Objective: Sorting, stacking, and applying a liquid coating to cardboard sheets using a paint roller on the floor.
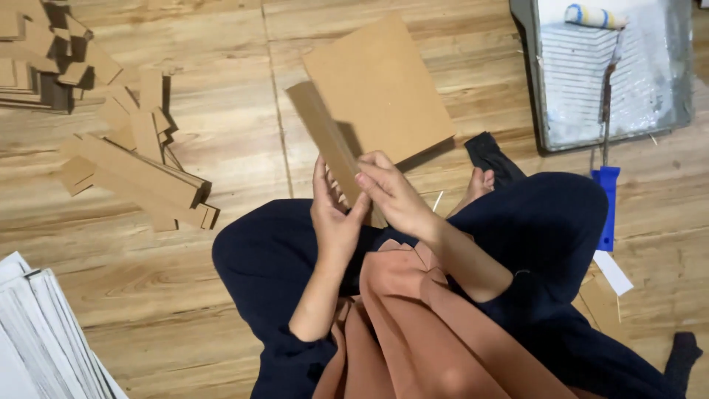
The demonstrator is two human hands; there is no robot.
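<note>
Your left hand (334,214) and right hand (391,193) close their fingers on a folded brown cardboard piece (325,137), raised above your lap. Beyond it a flat brown board (384,89) lies on the floor (221,148). Far left sit stacked cardboard strips (140,177); far right, a grey paint tray (613,74).

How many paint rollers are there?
1. The paint roller lies in the grey paint tray at top right, its blue handle on the floor. Others may be out of view.
</note>
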